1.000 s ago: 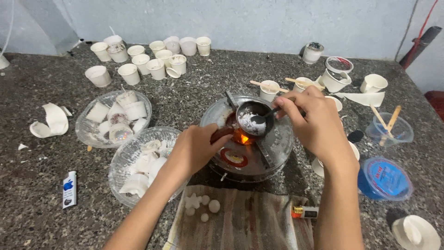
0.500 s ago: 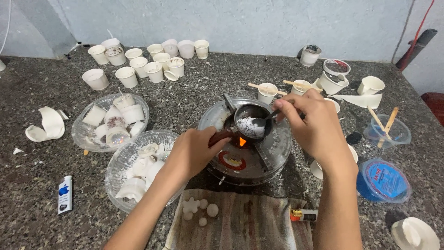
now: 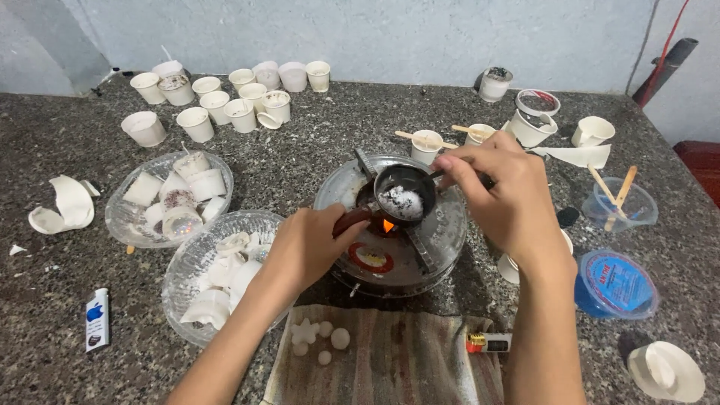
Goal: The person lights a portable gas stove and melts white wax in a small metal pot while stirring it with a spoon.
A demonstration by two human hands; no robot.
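My left hand (image 3: 309,244) grips the dark red handle of a small metal ladle (image 3: 405,196) held over a round metal burner (image 3: 442,232) with a small orange flame under it. White wax lumps lie in the ladle's bowl. My right hand (image 3: 502,196) pinches a thin dark spoon handle at the ladle's right rim, its tip in the wax.
Two clear bowls (image 3: 135,221) (image 3: 180,281) of white wax pieces sit left. Several small white cups (image 3: 225,101) stand at the back. A striped cloth (image 3: 405,360) with wax balls lies in front. A blue-lidded tub (image 3: 616,285), a lighter (image 3: 97,320) and cups with wooden sticks (image 3: 426,142) are around.
The spoon in my right hand has shifted slightly within the ladle, and the wax lumps have gathered toward the bowl's middle. The view has drifted a little to the right.
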